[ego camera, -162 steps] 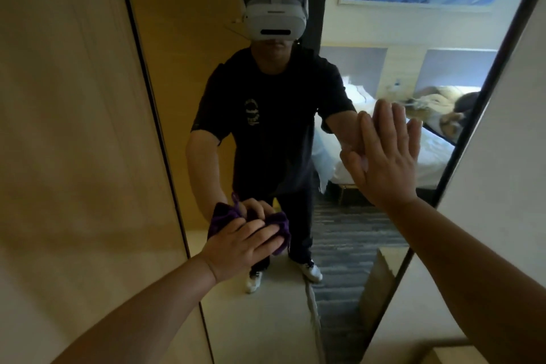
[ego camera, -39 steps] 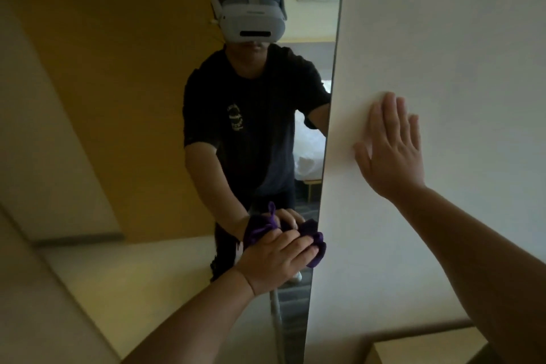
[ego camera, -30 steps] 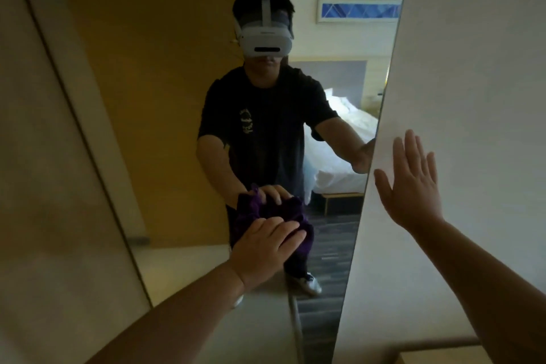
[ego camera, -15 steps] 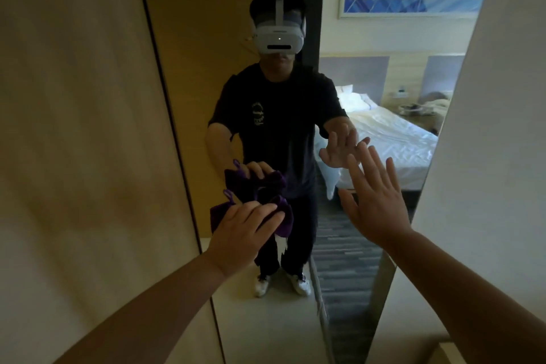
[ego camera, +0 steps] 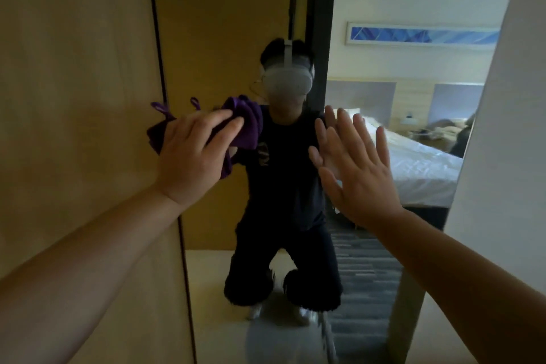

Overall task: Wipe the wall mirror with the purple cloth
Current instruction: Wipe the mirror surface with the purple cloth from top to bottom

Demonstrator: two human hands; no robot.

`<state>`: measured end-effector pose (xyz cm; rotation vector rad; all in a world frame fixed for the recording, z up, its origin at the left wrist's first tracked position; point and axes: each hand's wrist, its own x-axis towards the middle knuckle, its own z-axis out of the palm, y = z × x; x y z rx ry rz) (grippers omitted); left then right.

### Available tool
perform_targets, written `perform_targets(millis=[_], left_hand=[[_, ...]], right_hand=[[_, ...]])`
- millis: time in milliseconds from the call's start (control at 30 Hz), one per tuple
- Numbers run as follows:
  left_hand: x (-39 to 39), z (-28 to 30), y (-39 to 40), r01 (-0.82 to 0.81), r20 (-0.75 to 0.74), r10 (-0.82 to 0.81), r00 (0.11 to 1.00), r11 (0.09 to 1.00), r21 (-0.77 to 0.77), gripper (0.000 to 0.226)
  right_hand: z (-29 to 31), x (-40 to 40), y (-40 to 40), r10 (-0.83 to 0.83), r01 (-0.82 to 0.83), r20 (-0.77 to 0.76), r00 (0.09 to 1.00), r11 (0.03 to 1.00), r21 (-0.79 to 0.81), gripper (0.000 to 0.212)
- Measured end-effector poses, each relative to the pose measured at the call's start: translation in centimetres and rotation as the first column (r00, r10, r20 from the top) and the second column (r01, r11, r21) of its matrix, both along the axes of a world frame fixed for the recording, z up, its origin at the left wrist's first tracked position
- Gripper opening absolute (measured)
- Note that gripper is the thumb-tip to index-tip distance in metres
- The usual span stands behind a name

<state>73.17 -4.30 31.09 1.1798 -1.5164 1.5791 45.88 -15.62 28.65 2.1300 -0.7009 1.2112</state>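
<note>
The wall mirror (ego camera: pixel 230 38) fills the middle of the view and reflects a person in a headset and a bedroom. My left hand (ego camera: pixel 192 156) presses the bunched purple cloth (ego camera: pixel 248 124) against the glass close to the mirror's left edge, at the height of the reflected shoulder. Its fingers lie fairly straight over the cloth. Cloth ends stick out to the left and right of the hand. My right hand (ego camera: pixel 354 168) is spread flat, fingers up, at the glass right of centre. I cannot tell if it touches.
A wooden wall panel (ego camera: pixel 74 97) borders the mirror on the left behind a dark frame strip. A white wall (ego camera: pixel 508 156) juts out along the mirror's right edge. Pale floor lies below.
My left hand has carried the cloth up and leftward on the glass, from waist height to shoulder height of the reflection. My right hand stays spread near the glass.
</note>
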Motion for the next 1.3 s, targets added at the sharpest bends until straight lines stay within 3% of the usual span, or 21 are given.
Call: perform_targets(millis=[100,200,300,400,567,733,967,1033,1300], left_hand=[[1.3,-3.1,0.4,-0.01,0.004,0.01,1.0,0.999,-0.045,0.042],[2.9,-5.9,0.6,-0.031,-0.012,0.03,0.999,0.994,-0.109,0.039],[3.8,-7.8,0.8,-0.033,-0.07,0.023,0.997,0.99,-0.137,0.035],[3.3,-7.9,0.9,-0.009,-0.068,-0.002,0.998,0.988,-0.157,0.046],[2.2,-3.8,1.0,0.02,-0.029,-0.025,0.999,0.982,-0.187,0.052],[1.1,3.6,-0.1,0.04,0.072,-0.025,0.997,0.976,-0.214,0.042],[2.3,10.6,-1.9,-0.068,0.18,0.067,0.981,0.998,-0.003,0.044],[3.7,9.7,-2.6,-0.085,0.166,0.074,0.983,0.995,0.06,0.045],[5.1,-1.4,-3.2,0.011,0.214,-0.022,0.977,0.999,0.053,0.045]], right_hand=[[-2.7,0.6,-0.8,-0.034,0.034,0.012,0.999,0.998,-0.049,0.063],[-4.1,1.0,-1.6,-0.109,0.11,0.007,0.994,0.99,-0.085,0.064],[-4.4,1.5,-2.5,-0.207,0.209,0.024,0.978,0.975,-0.08,0.064],[-4.2,1.9,-3.5,-0.218,0.22,0.043,0.975,0.974,-0.048,0.063],[-4.5,2.3,-4.4,-0.219,0.223,0.058,0.974,0.972,-0.072,0.063],[-4.6,2.2,-4.5,-0.211,0.217,0.071,0.975,0.973,-0.08,0.064],[-4.8,2.0,-4.8,-0.197,0.205,0.081,0.977,0.974,-0.095,0.065],[-5.0,2.1,-5.0,-0.171,0.182,0.101,0.98,0.977,-0.112,0.065],[-5.0,2.2,-5.4,-0.107,0.132,0.147,0.983,0.976,-0.171,0.063]])
